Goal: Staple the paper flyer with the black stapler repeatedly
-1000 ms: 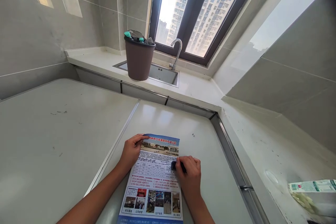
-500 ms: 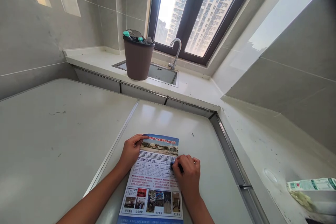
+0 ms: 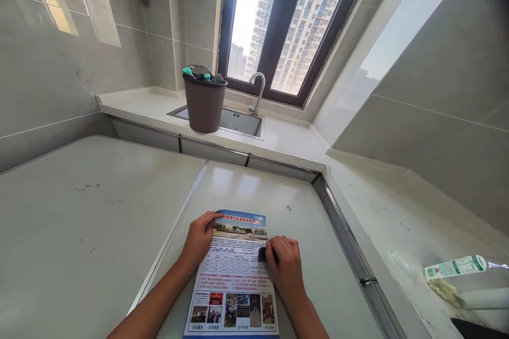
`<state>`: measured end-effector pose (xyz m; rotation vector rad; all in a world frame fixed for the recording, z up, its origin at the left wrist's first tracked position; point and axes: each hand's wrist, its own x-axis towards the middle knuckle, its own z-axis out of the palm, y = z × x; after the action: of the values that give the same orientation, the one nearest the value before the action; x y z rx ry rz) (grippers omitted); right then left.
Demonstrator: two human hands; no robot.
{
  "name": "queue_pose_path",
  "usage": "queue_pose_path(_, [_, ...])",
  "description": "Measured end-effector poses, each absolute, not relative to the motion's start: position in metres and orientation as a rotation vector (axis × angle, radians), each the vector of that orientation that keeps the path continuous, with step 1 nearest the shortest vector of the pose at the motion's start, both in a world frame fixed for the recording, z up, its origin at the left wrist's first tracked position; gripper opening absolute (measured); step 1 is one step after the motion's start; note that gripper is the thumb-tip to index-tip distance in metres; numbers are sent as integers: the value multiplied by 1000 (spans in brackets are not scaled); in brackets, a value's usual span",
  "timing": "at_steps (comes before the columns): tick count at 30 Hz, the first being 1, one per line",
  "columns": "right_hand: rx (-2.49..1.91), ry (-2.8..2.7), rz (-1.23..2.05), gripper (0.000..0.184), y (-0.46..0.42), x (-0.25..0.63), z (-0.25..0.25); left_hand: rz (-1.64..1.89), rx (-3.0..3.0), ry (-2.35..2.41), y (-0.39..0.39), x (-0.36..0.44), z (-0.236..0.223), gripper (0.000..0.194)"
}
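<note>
A printed flyer (image 3: 238, 275) with a blue top, a building photo, a table and small pictures lies flat on the white table. My left hand (image 3: 201, 235) grips its upper left edge, the fingers curled at the corner. On the flyer's right side, my right hand (image 3: 284, 259) is closed around a small black object (image 3: 262, 254), mostly hidden by the fingers and touching the printed text. Dark vertical stripe marks show just left of this object, and pale ones near the flyer's top right corner.
The white table (image 3: 131, 233) has a lengthwise seam. Beyond it, a brown bin (image 3: 204, 105) with bottles stands at a sink (image 3: 242, 123) with a curved faucet (image 3: 259, 90), below a window. A green-and-white tube (image 3: 455, 266) lies on the right-hand counter (image 3: 382, 212).
The view has tilted up slightly, so the scene sits lower in the picture. My left hand stays at the flyer's edge, and my right hand stays near the same printed area with the black object.
</note>
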<state>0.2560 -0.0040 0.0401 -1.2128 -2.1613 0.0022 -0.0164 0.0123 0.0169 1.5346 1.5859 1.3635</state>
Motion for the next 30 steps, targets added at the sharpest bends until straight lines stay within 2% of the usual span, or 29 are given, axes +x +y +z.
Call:
queue_pose_path(4, [-1124, -2274, 221, 15, -3, 276, 52, 1329, 1611, 1602, 15, -17, 14, 41])
queue_pose_path(7, [-1119, -2336, 228, 19, -1, 288, 56, 1323, 1623, 1612, 16, -18, 12, 43])
queue_pose_path(11, [-1236, -2242, 279, 13, 6, 298, 44, 1332, 1610, 1601, 17, -19, 12, 43])
queue_pose_path(14, [-1386, -2004, 237, 23, 13, 299, 30, 1363, 1562, 1587, 17, -20, 13, 39])
queue_pose_path(17, [-1452, -1797, 55, 37, 16, 294, 26, 1375, 1539, 1587, 18, -20, 12, 37])
queue_pose_path(20, [-1481, -1690, -149, 43, 13, 282, 35, 1342, 1552, 1592, 19, -21, 10, 40])
queue_pose_path(26, [-1456, -1639, -247, 37, -3, 246, 58, 1321, 1583, 1599, 20, -22, 6, 43])
queue_pose_path(30, [-1411, -1688, -21, 21, -13, 211, 57, 1328, 1571, 1600, 19, -22, 7, 41])
